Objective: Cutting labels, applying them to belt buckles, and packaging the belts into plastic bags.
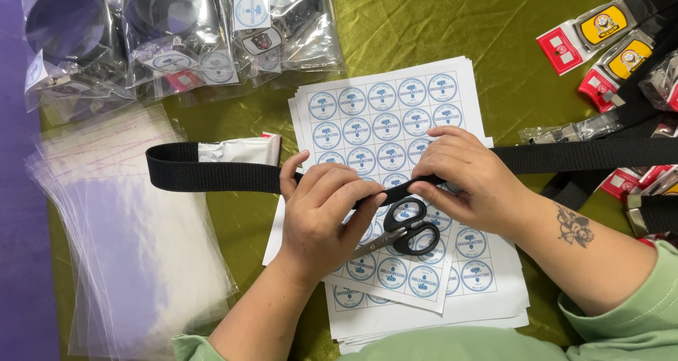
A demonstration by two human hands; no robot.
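Fingers of both hands pinch a flat black webbing belt (212,168), twisted between them.

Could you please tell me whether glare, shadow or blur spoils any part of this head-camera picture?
Head view: even, soft light; the hands, left hand and right hand, the black strap and the scissors are sharp; glare whitens the plastic bags at top left and the clear sleeves; only faint shadows under the hands on the sticker sheets.

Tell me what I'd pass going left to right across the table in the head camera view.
Stack of clear plastic bags → left hand → black-handled scissors → right hand → red-tagged belt buckles at the far right edge.
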